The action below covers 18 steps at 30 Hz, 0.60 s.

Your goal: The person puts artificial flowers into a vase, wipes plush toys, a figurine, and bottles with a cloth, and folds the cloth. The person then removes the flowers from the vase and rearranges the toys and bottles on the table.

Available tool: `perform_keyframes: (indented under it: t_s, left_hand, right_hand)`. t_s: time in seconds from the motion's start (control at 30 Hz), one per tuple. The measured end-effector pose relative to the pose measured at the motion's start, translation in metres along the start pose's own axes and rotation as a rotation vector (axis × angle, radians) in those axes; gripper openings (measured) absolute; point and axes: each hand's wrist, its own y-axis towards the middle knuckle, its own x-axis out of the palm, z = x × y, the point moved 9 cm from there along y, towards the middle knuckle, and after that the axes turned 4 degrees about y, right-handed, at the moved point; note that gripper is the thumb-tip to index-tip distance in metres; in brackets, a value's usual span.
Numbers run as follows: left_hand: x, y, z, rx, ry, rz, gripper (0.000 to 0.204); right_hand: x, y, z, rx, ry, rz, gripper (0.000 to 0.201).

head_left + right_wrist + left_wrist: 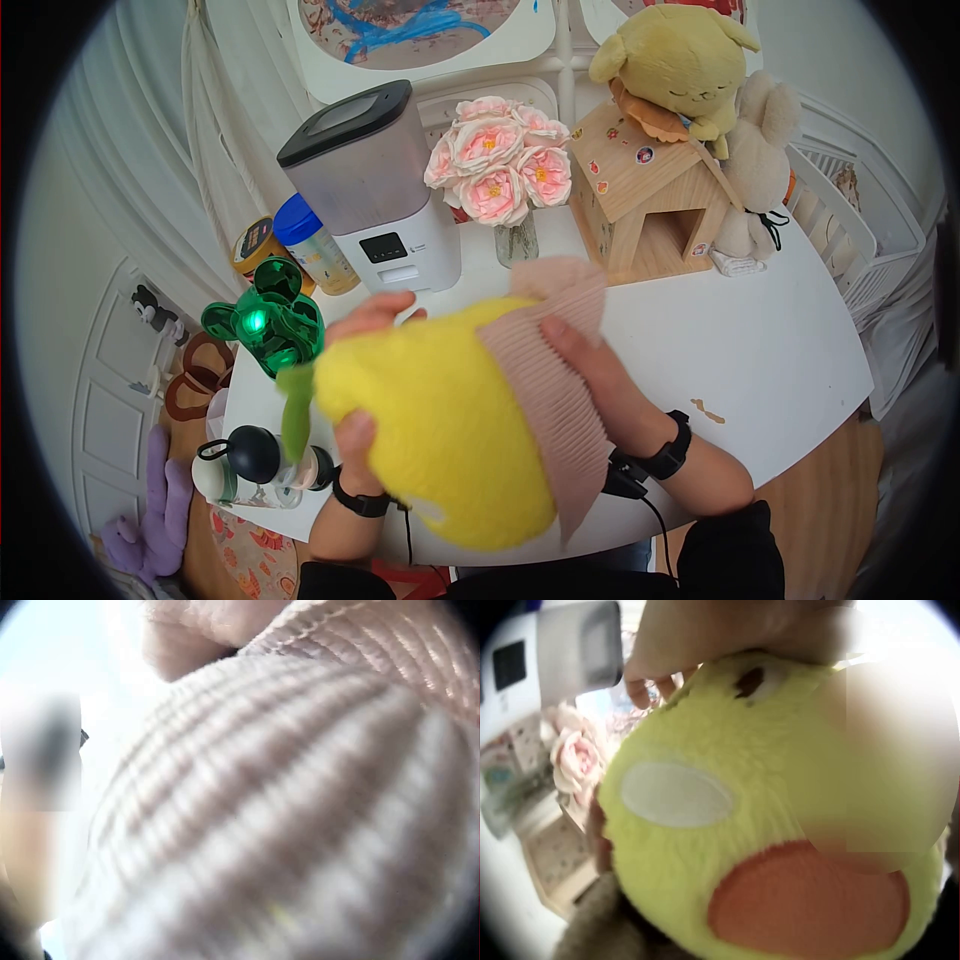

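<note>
A plush toy, yellow (pixel 440 410) with a green leaf-like tip (pixel 297 410), is held above the front of the table. My left hand (pixel 362 390) grips its narrow end, thumb on the near side and fingers behind. My right hand (pixel 600 385) holds the wide end through a pink ribbed cloth (pixel 535 390) wrapped around it; its fingers under the cloth are hidden. The left wrist view shows yellow fur (pixel 765 780), a white oval patch (pixel 676 793) and an orange patch (pixel 810 900) below my left hand (pixel 735 630). Ribbed cloth (pixel 262 795) fills the right wrist view, under my right hand (pixel 210 630).
Behind the toy stand a white dispenser (pixel 400 240), a vase of pink flowers (pixel 517 240) and a wooden house (pixel 625 190) with plush toys. A shiny green figure (pixel 280 325) and a dark-lidded bottle (pixel 255 453) are at the left. The white tabletop (pixel 760 350) extends right.
</note>
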Motion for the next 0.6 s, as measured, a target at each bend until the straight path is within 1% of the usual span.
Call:
perform_keyframes:
  t_s: [0.03,0.07,0.1,0.13,0.17,0.2,0.23,0.27,0.33,0.37,0.4,0.47,0.5,0.53,0.6]
  left_hand:
    - [-0.016,0.0,-0.01,-0.055,0.23,-0.051,0.078]
    - [-0.049,-0.015,-0.039,-0.158,0.451,0.003,0.07]
    - [-0.036,-0.007,-0.034,-0.192,0.379,-0.024,0.067]
    - [-0.023,0.002,-0.028,-0.222,0.306,-0.053,0.064]
    - [-0.027,0.002,-0.029,-0.212,0.302,-0.048,0.064]
    - [-0.023,-0.003,-0.042,-0.297,0.259,-0.18,0.066]
    - [-0.015,-0.01,-0.053,-0.383,0.215,-0.313,0.068]
    - [-0.011,-0.012,-0.053,-0.379,0.212,-0.31,0.068]
    - [-0.003,-0.015,-0.052,-0.402,0.012,-0.195,0.071]
    - [-0.004,-0.012,-0.051,-0.446,-0.159,-0.137,0.059]
    - [-0.006,-0.011,-0.049,-0.445,-0.161,-0.135,0.059]
    - [-0.016,-0.014,-0.051,-0.519,-0.183,-0.054,0.05]
    - [-0.018,-0.014,-0.05,-0.498,-0.223,0.073,0.05]
    - [-0.018,-0.013,-0.05,-0.503,-0.22,0.069,0.05]
    - [-0.003,-0.004,-0.029,-0.271,-0.173,-0.138,0.052]
  right_hand:
    - [-0.008,-0.003,-0.012,-0.085,0.026,0.108,0.047]
    - [-0.018,-0.006,-0.024,-0.169,0.051,0.214,0.047]
    - [-0.026,-0.004,-0.031,-0.233,0.022,0.195,0.049]
    - [-0.026,0.001,-0.027,-0.237,0.014,0.187,0.049]
    - [-0.026,-0.006,-0.043,-0.502,-0.127,0.239,0.048]
    - [-0.025,-0.02,-0.056,-0.769,-0.267,0.29,0.047]
    - [-0.021,-0.024,-0.051,-0.847,-0.329,0.215,0.045]
    - [-0.021,-0.029,-0.049,-0.849,-0.332,0.211,0.045]
    - [0.003,-0.046,-0.053,-0.956,-0.604,0.095,0.042]
    - [-0.002,-0.048,-0.046,-0.824,-0.555,0.107,0.039]
    - [0.001,-0.052,-0.044,-0.823,-0.557,0.105,0.039]
    - [0.01,-0.046,-0.026,-0.608,-0.51,0.005,0.033]
    - [0.021,-0.046,-0.028,-0.582,-0.594,-0.058,0.037]
    - [0.024,-0.046,-0.029,-0.581,-0.591,-0.052,0.037]
    - [0.037,-0.04,-0.018,-0.48,-0.521,-0.175,0.044]
